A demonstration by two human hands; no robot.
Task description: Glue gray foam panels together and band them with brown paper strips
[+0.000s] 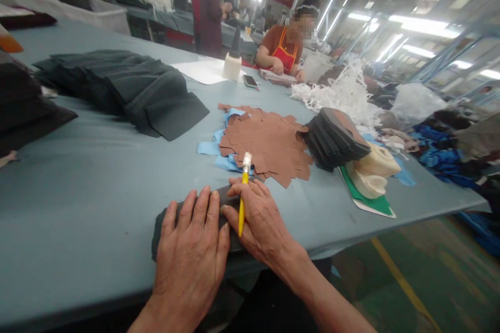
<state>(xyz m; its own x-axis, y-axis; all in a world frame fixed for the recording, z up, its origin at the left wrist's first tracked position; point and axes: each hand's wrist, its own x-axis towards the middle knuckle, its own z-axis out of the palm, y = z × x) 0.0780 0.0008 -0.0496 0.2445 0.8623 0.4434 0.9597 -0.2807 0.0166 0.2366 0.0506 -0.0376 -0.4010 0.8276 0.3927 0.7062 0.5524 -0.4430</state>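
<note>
My left hand (193,247) lies with its fingers stretched over a dark grey folded fabric bundle (157,231) near the table's front edge. Held in my right hand (263,216) is a small brush (245,179) with a yellow handle, its pale bristle end pointing away from me. The fingers of that hand also rest on the bundle's right part. Just beyond lies a fanned pile of brown fabric pieces (265,138), with light blue strips (209,148) sticking out on its left. My palms and fingers hide much of the bundle.
Dark green fabric (117,83) is heaped at the left. A dark stack of pieces (332,138) stands right of the brown pile, beside a cream-coloured container (375,169) on a green sheet (365,197). Farther back are a phone (250,81), white scraps (344,91) and a co-worker in a red apron (284,52).
</note>
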